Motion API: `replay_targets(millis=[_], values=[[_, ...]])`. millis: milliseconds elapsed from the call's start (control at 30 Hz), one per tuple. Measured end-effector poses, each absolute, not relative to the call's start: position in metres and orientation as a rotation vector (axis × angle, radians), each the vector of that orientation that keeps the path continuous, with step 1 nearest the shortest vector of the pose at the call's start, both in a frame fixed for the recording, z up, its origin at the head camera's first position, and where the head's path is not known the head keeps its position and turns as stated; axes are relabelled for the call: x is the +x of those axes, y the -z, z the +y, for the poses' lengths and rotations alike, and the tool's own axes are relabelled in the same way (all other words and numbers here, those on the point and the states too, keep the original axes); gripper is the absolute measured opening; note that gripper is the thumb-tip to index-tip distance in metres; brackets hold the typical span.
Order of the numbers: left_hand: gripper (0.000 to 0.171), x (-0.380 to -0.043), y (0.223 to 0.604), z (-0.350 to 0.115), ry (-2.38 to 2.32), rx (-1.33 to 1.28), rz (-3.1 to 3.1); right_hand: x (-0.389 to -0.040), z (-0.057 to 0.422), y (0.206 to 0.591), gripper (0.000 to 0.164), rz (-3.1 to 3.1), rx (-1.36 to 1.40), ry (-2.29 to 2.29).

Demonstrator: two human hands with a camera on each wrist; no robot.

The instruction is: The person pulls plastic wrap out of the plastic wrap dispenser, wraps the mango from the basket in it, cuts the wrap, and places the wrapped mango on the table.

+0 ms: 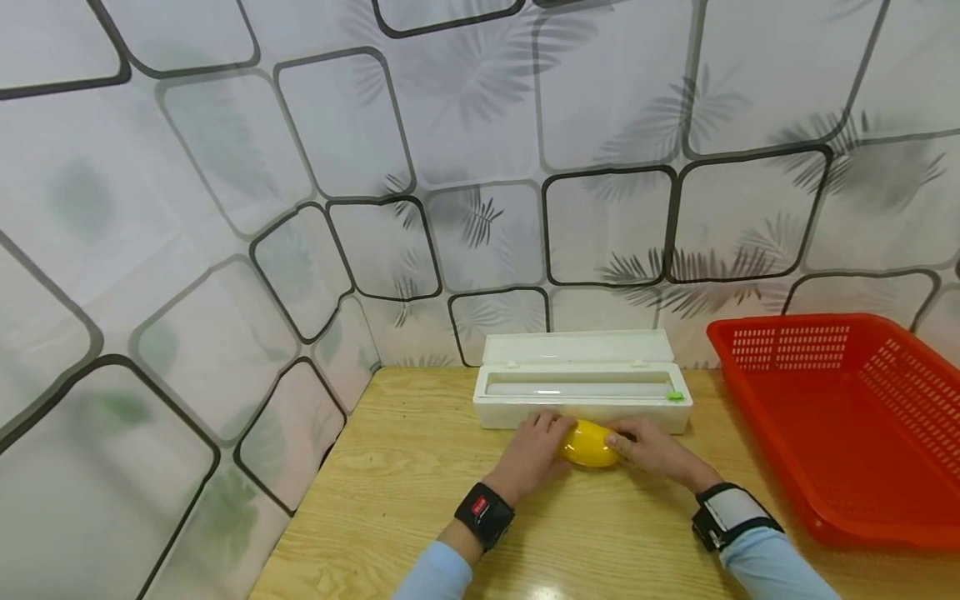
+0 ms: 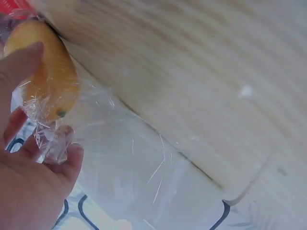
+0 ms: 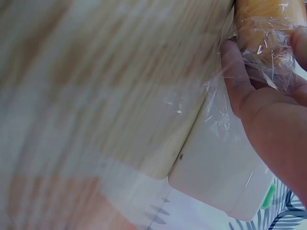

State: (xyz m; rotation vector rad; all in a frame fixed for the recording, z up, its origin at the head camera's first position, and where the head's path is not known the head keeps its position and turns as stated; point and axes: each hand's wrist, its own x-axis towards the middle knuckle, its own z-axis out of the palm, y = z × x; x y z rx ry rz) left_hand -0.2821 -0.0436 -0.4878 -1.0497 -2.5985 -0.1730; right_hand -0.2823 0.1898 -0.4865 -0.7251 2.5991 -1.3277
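Note:
A yellow mango (image 1: 588, 444) with clear cling film (image 2: 50, 139) around it is between my two hands, in front of a white cling film dispenser box (image 1: 570, 414). My left hand (image 1: 534, 450) grips its left end; in the left wrist view the fingers pinch bunched film beside the fruit's green tip. My right hand (image 1: 654, 450) holds the opposite end, thumb on the fruit, with crinkled film between thumb and fingers in the right wrist view. The dispenser's lid (image 1: 577, 346) is raised, and a roll (image 1: 577, 389) lies inside. Part of the mango is hidden by the hands.
A red plastic basket (image 1: 810, 508) with perforated sides stands to the right on the wooden table (image 1: 390, 500). A small green slider (image 1: 675, 397) sits at the dispenser's right end. Behind the table hangs a patterned wall covering (image 1: 480, 125).

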Motion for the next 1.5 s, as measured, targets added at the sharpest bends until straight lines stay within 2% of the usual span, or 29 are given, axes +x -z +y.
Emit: replay_targets(millis=[200, 500, 667, 833, 1133, 1500], values=[[0.066, -0.286, 0.486, -0.045, 0.224, -1.016, -2.684, -0.281, 0.186, 0.49, 0.035, 2.672, -0.787, 1.297], [0.064, -0.286, 0.483, -0.045, 0.1, -1.04, -2.673, -0.261, 0.18, 0.485, 0.041, 2.904, -0.71, 1.137], [0.063, -0.288, 0.481, -0.046, 0.096, -1.036, -2.701, -0.248, 0.172, 0.481, 0.051, 3.212, -0.899, 0.744], [0.062, -0.289, 0.48, -0.047, 0.198, -1.057, -2.734, -0.25, 0.166, 0.487, 0.062, 3.24, -1.015, 0.519], [0.056, -0.289, 0.483, -0.046, 0.43, -1.061, -2.772, -0.263, 0.171, 0.495, 0.055, 3.256, -1.019, 0.674], [0.053, -0.29, 0.484, -0.049, 0.522, -1.092, -2.792, -0.269, 0.18, 0.499, 0.054, 3.176, -1.018, 0.754]])
